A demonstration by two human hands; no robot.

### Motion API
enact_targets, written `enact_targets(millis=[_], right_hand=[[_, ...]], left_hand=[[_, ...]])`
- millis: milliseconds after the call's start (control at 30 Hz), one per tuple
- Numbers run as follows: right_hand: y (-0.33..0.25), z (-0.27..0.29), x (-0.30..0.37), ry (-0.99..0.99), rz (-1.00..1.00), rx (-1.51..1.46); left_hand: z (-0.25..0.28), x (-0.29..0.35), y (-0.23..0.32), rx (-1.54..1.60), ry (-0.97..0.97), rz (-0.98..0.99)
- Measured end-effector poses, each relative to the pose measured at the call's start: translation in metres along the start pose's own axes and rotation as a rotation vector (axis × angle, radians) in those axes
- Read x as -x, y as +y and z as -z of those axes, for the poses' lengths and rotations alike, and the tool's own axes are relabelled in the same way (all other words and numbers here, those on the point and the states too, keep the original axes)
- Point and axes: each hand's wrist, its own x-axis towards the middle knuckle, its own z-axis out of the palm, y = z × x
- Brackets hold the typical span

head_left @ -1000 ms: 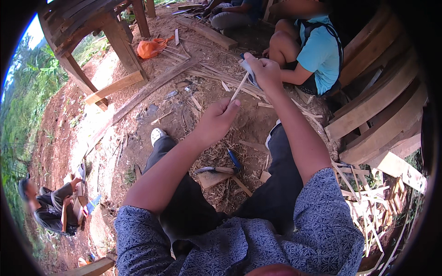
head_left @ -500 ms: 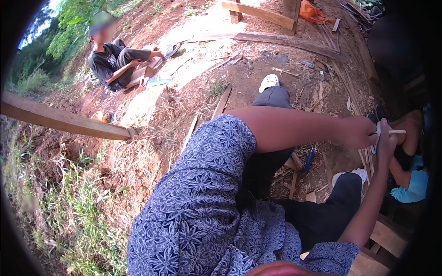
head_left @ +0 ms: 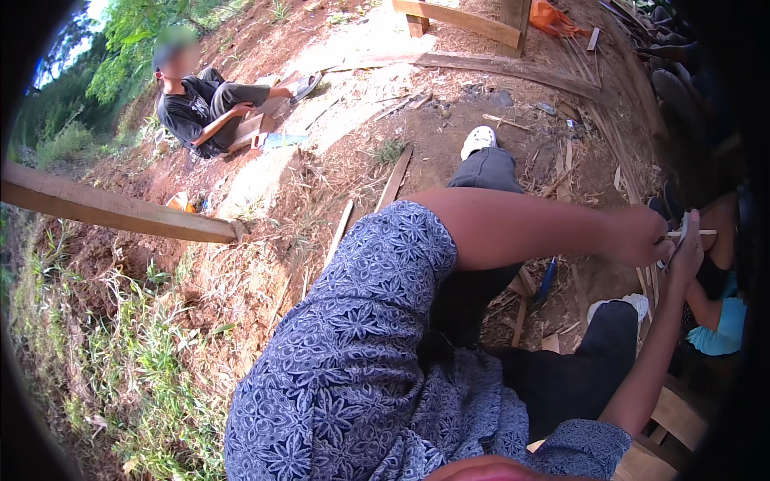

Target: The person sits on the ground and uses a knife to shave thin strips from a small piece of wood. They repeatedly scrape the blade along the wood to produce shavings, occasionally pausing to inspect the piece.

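Observation:
My left hand [head_left: 642, 236] is stretched out to the right and closed on a thin pale strip [head_left: 696, 233] of wood or bamboo. My right hand [head_left: 686, 255] comes up from below and pinches the same strip just beside it, the two hands nearly touching. Both forearms come out of blue patterned sleeves [head_left: 361, 321]. I sit with dark trousers and white shoes [head_left: 479, 140] over bare earth.
A person in black [head_left: 204, 108] sits on the ground at the upper left. Another person in a light blue shirt [head_left: 722, 321] sits close at the right. A wooden beam [head_left: 112, 210] crosses the left, with planks [head_left: 465, 20] and wood scraps beyond. A blue-handled tool [head_left: 547, 279] lies between my legs.
The view has swung left, away from the wooden frame toward the slope and the seated person in black. My hands keep their hold on the strip, now at the right edge.

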Motion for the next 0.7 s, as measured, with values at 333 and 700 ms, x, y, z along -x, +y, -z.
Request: enact_targets(millis=[333, 700], right_hand=[[0.002, 0.007, -0.005, 0.107, 0.198, 0.198], [-0.006, 0.03, -0.029, -0.114, -0.082, -0.215]], left_hand=[[-0.004, -0.001, 0.004, -0.069, 0.018, -0.049], [-0.006, 0.003, 0.004, -0.093, 0.036, -0.054]])
